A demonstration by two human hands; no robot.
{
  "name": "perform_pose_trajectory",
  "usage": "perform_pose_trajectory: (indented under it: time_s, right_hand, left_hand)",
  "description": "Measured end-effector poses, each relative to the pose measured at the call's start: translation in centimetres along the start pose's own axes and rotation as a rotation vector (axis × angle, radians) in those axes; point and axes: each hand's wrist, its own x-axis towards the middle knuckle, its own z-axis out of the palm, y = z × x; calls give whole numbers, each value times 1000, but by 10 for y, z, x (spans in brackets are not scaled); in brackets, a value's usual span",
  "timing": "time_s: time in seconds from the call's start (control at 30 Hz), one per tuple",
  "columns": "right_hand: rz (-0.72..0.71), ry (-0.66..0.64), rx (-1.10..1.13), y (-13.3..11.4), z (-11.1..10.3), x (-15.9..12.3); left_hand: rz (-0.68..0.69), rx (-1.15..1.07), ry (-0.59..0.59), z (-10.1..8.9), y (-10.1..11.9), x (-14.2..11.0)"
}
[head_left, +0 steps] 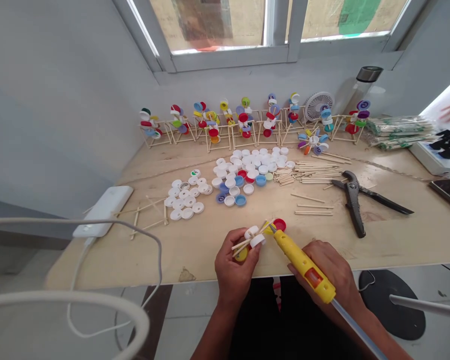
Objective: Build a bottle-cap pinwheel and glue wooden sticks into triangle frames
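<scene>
Head view: a cap-and-stick assembly (257,240) sits above the near part of the table (198,250), pinched between thumb and fingers of the left hand (231,265). The right hand (332,267) is curled round a yellow glue gun (295,256), its nozzle right at a yellow cap, near a red cap (279,225). Beyond lie loose caps (248,161) — one white cap (195,173) bears a green mark too small to read — and loose sticks (318,172). Green printing on the packaged sticks (397,131) — far right — is likewise unreadable.

The glue gun (300,262) looks smooth plastic, the sticks (241,244) matt wood.
</scene>
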Motion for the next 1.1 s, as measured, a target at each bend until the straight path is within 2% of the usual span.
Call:
perform_pose_trajectory:
  time_s: [1.1]
  right_hand:
    - [17, 39, -89, 4, 1, -4]
  left_hand:
    - [-4, 41, 29, 0, 4, -1]
